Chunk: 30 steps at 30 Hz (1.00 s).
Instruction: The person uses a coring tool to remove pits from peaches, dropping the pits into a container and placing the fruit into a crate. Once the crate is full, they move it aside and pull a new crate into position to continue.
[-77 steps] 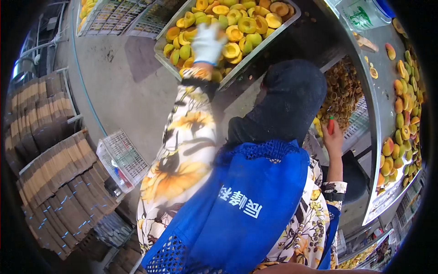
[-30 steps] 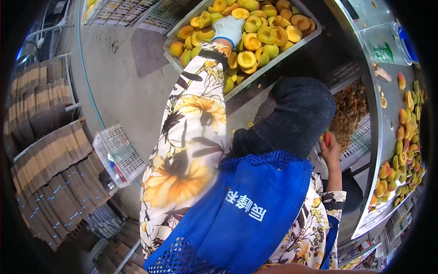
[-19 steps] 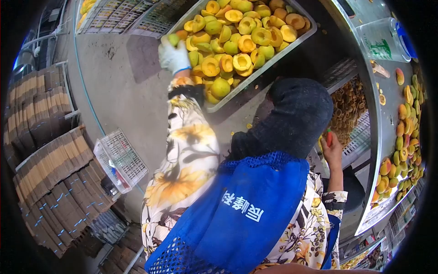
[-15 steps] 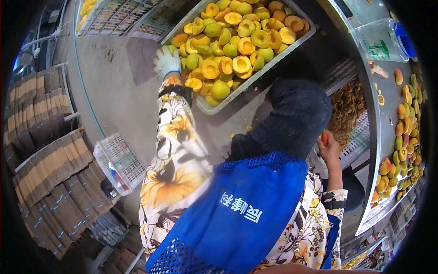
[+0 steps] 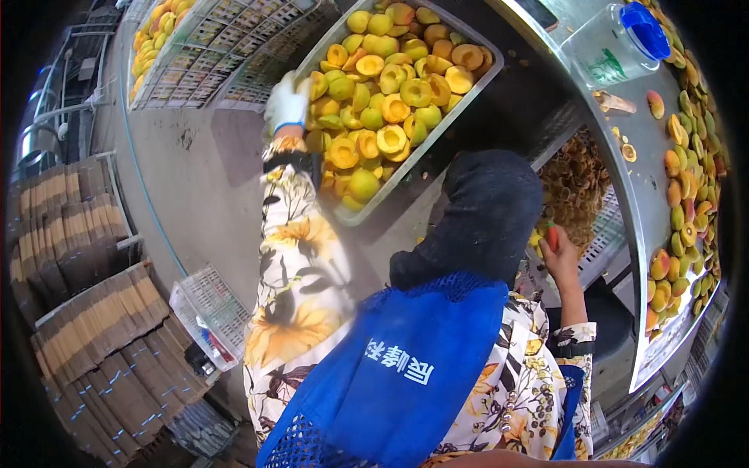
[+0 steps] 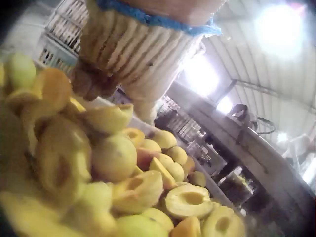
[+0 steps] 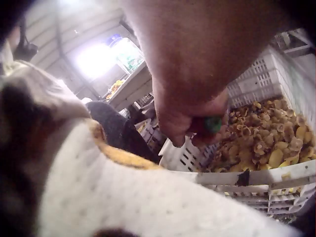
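Observation:
My left hand (image 5: pixel 287 108), in a white knit glove, grips the near-left rim of a pale plastic tub (image 5: pixel 413 160) heaped with halved yellow peaches (image 5: pixel 392 140). In the left wrist view the ribbed glove cuff (image 6: pixel 136 47) shows beside the fruit, and most of the fingers are out of sight. My bare right hand (image 5: pixel 560 261) hangs by my right knee, fingers curled round a red handle (image 5: pixel 552 237). That handle's green end (image 7: pixel 213 124) pokes out of the fist in the right wrist view; its working end is hidden.
A white slatted crate (image 7: pixel 269 177) of brown peach scraps stands below the right hand. The metal table (image 5: pixel 620 187) on the right bears whole peaches (image 5: pixel 686 210) and a clear blue-lidded jug (image 5: pixel 608 51). Stacked flattened cardboard (image 5: pixel 109 335) and a white basket (image 5: pixel 211 312) are at left.
The left hand has gone from among the peach halves to the tub's rim, and its spread fingers have closed there. The right hand keeps the red handle. The head view has shifted.

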Each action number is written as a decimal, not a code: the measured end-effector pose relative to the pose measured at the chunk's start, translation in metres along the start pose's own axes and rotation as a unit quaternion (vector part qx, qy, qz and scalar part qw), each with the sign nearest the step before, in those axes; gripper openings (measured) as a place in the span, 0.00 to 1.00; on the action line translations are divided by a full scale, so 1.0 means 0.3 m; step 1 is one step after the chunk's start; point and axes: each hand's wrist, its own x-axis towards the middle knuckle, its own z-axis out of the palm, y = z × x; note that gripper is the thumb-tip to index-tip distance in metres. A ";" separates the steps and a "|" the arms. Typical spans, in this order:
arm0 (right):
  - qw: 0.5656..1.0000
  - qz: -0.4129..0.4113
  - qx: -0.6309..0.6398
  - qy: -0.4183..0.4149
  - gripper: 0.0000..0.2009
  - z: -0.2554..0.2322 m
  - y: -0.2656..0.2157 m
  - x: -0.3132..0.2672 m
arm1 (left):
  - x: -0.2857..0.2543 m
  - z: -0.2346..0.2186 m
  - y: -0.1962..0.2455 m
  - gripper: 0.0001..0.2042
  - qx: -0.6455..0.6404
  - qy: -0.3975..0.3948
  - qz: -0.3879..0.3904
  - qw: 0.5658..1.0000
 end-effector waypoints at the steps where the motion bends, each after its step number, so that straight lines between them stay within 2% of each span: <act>1: 1.000 0.001 -0.010 -0.004 0.20 -0.009 0.007 -0.005 | 0.020 0.020 0.034 0.23 -0.038 -0.041 0.025 0.998; 3: 0.999 0.022 0.021 -0.029 0.21 -0.027 -0.024 -0.009 | 0.090 0.199 -0.029 0.26 -0.039 -0.082 0.052 0.994; 4: 0.998 0.035 0.038 -0.038 0.21 -0.040 -0.043 -0.009 | 0.103 0.197 -0.021 0.25 -0.014 -0.082 0.033 0.996; 5: 0.999 0.020 0.036 -0.029 0.21 -0.046 -0.035 -0.011 | 0.111 0.193 -0.015 0.24 -0.046 -0.075 0.030 0.996; 7: 0.999 -0.009 0.041 -0.012 0.21 -0.034 -0.029 -0.020 | 0.123 0.197 0.008 0.23 -0.117 0.014 -0.019 0.993; 8: 0.999 -0.007 0.035 -0.007 0.21 -0.022 -0.029 -0.018 | 0.148 0.209 0.024 0.22 -0.245 0.072 -0.047 0.966; 11: 1.000 -0.001 0.010 -0.018 0.21 -0.026 -0.026 -0.034 | 0.161 0.223 0.052 0.20 -0.435 -0.005 -0.185 0.881; 12: 1.000 -0.002 0.006 -0.026 0.21 -0.034 -0.042 -0.027 | 0.212 0.244 -0.004 0.20 -0.151 -0.033 -0.113 0.982; 13: 0.999 -0.003 0.003 -0.033 0.21 -0.039 -0.057 -0.016 | 0.220 0.291 -0.047 0.18 0.058 -0.037 -0.072 0.995; 15: 0.999 0.011 0.027 -0.044 0.20 -0.042 -0.081 0.001 | 0.197 0.285 -0.058 0.17 0.069 -0.065 -0.072 0.993; 18: 0.998 0.020 0.045 -0.048 0.20 -0.039 -0.083 0.020 | 0.124 0.191 0.041 0.14 0.130 -0.066 -0.031 0.989; 20: 0.997 0.025 0.048 -0.050 0.20 -0.028 -0.071 0.021 | 0.047 0.150 0.146 0.13 0.043 0.021 0.053 0.997; 21: 0.997 0.028 0.047 -0.053 0.20 -0.017 -0.057 0.023 | 0.012 0.164 0.186 0.14 -0.028 0.055 0.128 0.990; 22: 0.997 0.031 0.046 -0.056 0.20 -0.013 -0.052 0.021 | -0.031 0.125 0.265 0.15 -0.129 -0.011 0.185 0.974; 23: 0.997 0.029 0.037 -0.068 0.20 -0.014 -0.058 0.025 | -0.067 0.097 0.341 0.20 -0.083 -0.036 0.266 0.960; 24: 0.996 0.028 0.028 -0.079 0.20 -0.018 -0.069 0.031 | -0.100 0.071 0.408 0.23 -0.028 -0.111 0.300 0.947; 25: 0.996 0.026 0.019 -0.087 0.20 -0.022 -0.078 0.034 | -0.120 0.095 0.434 0.23 -0.012 -0.126 0.376 0.918; 27: 0.996 0.019 0.022 -0.080 0.20 -0.024 -0.097 0.039 | -0.145 0.143 0.481 0.19 0.109 -0.112 0.420 0.894; 30: 0.997 0.017 0.029 -0.073 0.19 -0.031 -0.095 0.036 | -0.136 0.126 0.498 0.15 0.128 -0.148 0.399 0.896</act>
